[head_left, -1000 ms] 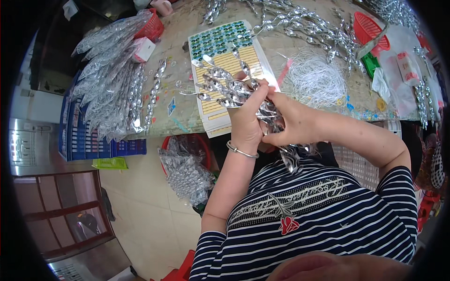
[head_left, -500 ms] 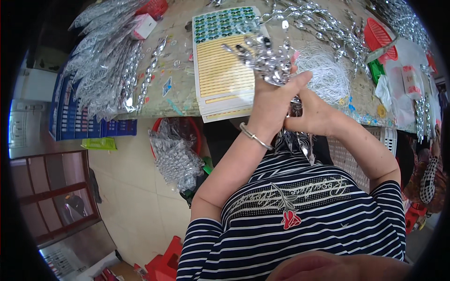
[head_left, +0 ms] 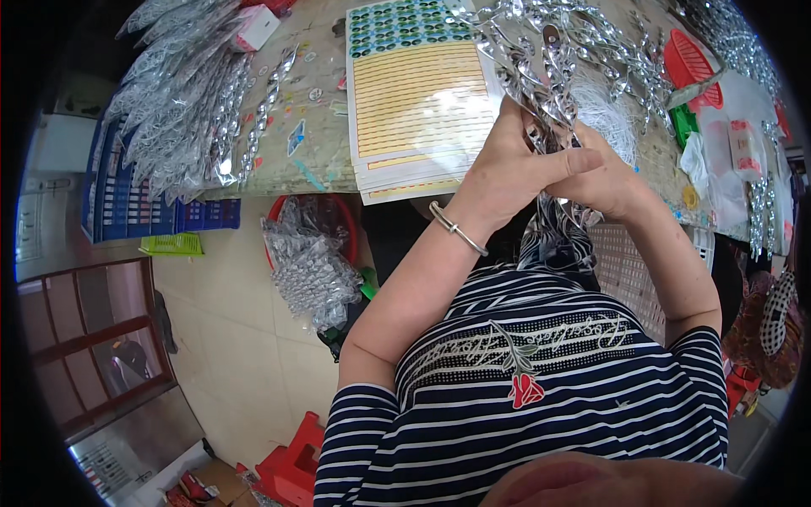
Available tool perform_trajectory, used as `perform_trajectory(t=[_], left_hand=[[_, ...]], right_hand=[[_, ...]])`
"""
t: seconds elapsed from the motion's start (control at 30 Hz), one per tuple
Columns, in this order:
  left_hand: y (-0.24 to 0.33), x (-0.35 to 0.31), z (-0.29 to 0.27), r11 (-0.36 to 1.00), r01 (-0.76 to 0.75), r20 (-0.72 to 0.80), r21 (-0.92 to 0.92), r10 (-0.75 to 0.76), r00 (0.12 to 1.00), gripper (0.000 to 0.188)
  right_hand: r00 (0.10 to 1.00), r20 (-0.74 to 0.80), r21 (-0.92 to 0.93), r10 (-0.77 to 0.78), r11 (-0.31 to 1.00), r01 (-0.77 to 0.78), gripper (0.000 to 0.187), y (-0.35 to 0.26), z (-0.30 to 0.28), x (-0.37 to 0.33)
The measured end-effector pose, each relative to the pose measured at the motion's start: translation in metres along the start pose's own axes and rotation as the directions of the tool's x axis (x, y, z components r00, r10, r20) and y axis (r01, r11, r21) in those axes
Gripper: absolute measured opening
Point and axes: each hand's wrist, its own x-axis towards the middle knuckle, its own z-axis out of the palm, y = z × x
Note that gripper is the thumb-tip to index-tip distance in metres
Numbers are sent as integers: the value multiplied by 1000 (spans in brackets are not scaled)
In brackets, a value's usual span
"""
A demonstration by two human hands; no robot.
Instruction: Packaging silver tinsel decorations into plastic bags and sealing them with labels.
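A bundle of shiny silver twisted strips (head_left: 541, 76) stands up from between my hands at the table's front edge, and its lower ends hang down toward my lap. My left hand (head_left: 519, 165) is wrapped round the bundle, thumb pointing right across it. From the other side my right hand (head_left: 606, 173) closes on the same bundle, its fingers partly hidden by the strips and the left thumb. Just left of the bundle lies a stack of printed sheets (head_left: 414, 110), yellow-lined with green and blue ovals along the top. Behind my right hand, a pile of white string (head_left: 612, 118) shows.
Bagged silver strips (head_left: 173, 110) are heaped at the left, above a blue crate (head_left: 139, 207). More strips (head_left: 629, 59) lie at the back right, near a red basket (head_left: 693, 68). A red tub with bagged pieces (head_left: 312, 270) and a red stool (head_left: 291, 460) stand below.
Both hands have shifted a little right with the bundle. The strips, fanned out to the left before, now stand more upright, and more of their length shows above my hands.
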Motion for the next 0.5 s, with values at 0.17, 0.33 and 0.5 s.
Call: perform_trajectory(t=[0.17,0.33,0.5], left_hand=[[-3,3,1,995,15,33,97,-18,999,85],[-7,-1,-30,975,84,-42,206,-77,996,50],[-39,-2,-78,297,-147,42,944,333,942,26]], right_hand=[[995,2,31,100,995,-100,46,3,-10,-4],[948,-123,-50,294,952,-302,37,-11,-47,-32],[908,-252,-139,335,916,-376,28,-8,-62,-60]])
